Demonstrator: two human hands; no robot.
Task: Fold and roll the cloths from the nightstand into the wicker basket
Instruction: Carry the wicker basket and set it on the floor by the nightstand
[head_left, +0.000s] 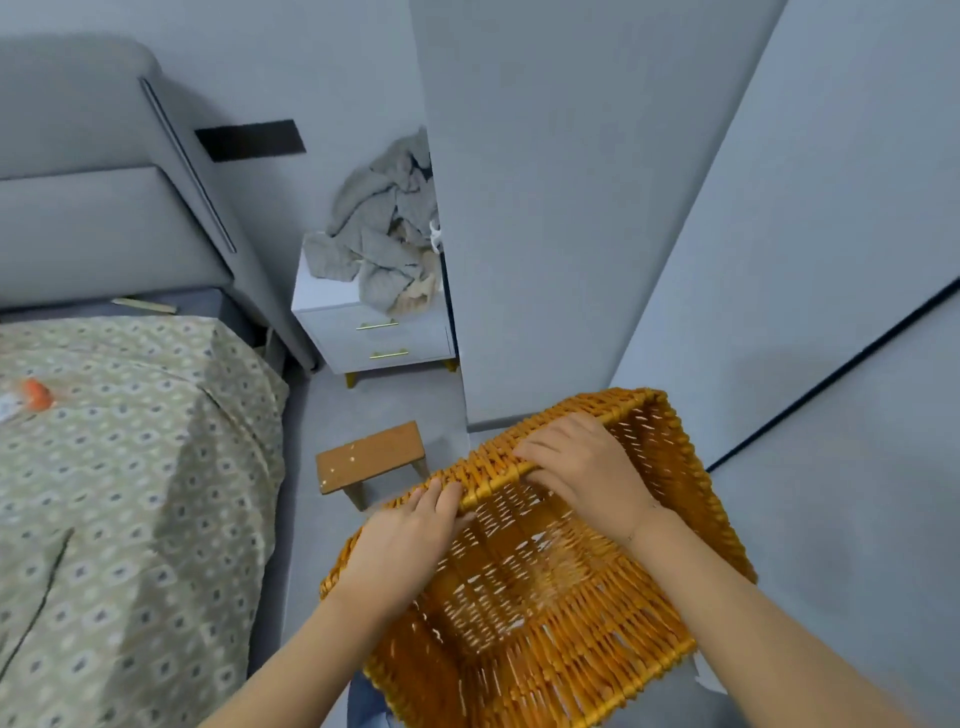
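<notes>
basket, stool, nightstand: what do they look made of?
Basket: woven wicker or rattan, glossy orange-brown; open weave shows light through the walls. Both hands hold its far rim.
Stool: looks like wood, matte brown top with pale speckles and lighter legs.
Nightstand: smooth white painted board, probably laminate or wood; thin brass-coloured metal handles and yellowish feet.

Left hand (410, 540) and right hand (582, 467) grip (fingers curled); forearms extended.
</notes>
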